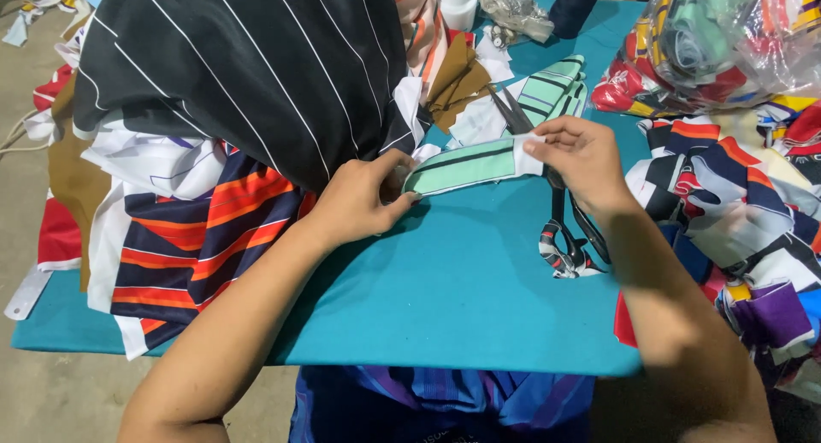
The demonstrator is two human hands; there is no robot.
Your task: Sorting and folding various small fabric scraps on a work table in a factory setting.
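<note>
Hands pinching my mint-green fabric strip (466, 167), left hand (363, 199) closed on one end, right hand (577, 156) gripping the other, scissors (556, 212) underneath on teal table (462, 289).

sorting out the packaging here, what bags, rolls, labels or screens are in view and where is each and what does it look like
Clear plastic bag: far right corner, bulging, stuffed with red, green, blue and yellow fabric pieces.
Small crumpled clear bag: far edge of the teal table, greyish contents, too small to tell.
White roll: far edge, left of the small bag, upright cylinder.
No labels, signs or screens show.
</note>
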